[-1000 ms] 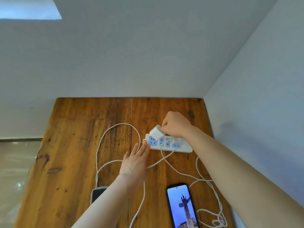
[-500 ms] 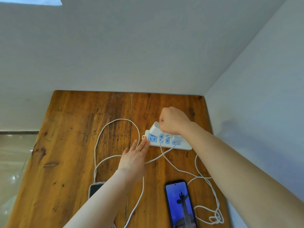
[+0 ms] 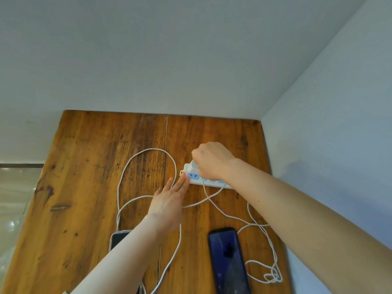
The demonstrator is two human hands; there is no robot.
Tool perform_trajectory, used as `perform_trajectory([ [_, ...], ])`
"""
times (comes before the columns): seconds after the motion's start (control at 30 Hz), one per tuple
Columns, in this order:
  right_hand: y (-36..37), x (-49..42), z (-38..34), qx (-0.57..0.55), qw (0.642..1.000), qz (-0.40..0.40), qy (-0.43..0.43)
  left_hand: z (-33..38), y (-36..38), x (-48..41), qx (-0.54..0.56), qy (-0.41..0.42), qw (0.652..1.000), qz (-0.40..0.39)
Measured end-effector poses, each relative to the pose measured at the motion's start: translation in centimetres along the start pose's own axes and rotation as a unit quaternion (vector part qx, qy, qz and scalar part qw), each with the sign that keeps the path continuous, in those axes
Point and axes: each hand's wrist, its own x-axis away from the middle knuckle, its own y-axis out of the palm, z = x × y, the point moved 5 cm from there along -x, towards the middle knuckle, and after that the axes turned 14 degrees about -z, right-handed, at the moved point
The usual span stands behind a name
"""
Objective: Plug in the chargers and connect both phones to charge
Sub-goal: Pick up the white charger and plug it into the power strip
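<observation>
Pale grey walls (image 3: 191, 60) are meeting in a corner at the upper right, and a worn brown wooden desk (image 3: 84, 166) is sitting pushed into that corner.

Item: white power strip (image 3: 209, 181) with blue socket faces, lying flat toward the back right of the desk, a small red light glowing at its left end.

Item: white charger block (image 3: 194, 165), sitting on the strip's left part, its top mostly hidden under the right hand. Whether its pins are fully seated cannot be told.

Item: right hand (image 3: 213, 161), reaching in from the right, its fingers curling closed around the charger block and pressing down on it.

Item: left hand (image 3: 169, 203), lying flat and palm down in front of the strip, its fingers (image 3: 183, 182) extending straight and held together, their tips touching the strip's left end beside the red light.

Item: dark phone (image 3: 228, 261), lying face up at the near right of the desk, its screen showing a dim blue picture.

Item: second phone (image 3: 118, 238), lying at the near left, partly hidden under the left forearm; a white cable is running to its top edge.

Item: white cables (image 3: 148, 150), looping widely across the desk middle from the strip toward the second phone, crossing under the left hand.

Item: further white cable (image 3: 272, 276), trailing from the strip down the right side and bunching in a loose tangle just beside the dark phone.
</observation>
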Motion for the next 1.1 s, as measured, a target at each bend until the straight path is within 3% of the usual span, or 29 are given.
perform_trajectory([
  [0.4,0.5,-0.1,-1.7,-0.009,0.999,0.014,-0.03,0.3,0.0,0.4,-0.003,-0.004,1.0,-0.002],
  [0.73,1.2,-0.2,-1.2,-0.041,0.998,0.039,0.035,0.4,-0.1,0.5,-0.004,-0.021,0.999,-0.024],
  [0.87,2.5,0.7,-1.0,-0.051,0.992,0.06,0.1,0.8,-0.1,1.2,0.01,-0.027,0.999,-0.043],
  [1.0,3.4,3.0,-2.2,-0.052,0.979,0.141,0.141,-0.5,1.7,5.2,0.091,-0.018,0.994,0.05],
  [1.1,4.8,4.9,-5.2,-0.101,0.969,0.154,0.163,-3.9,3.5,9.4,0.15,-0.032,0.98,0.13],
])
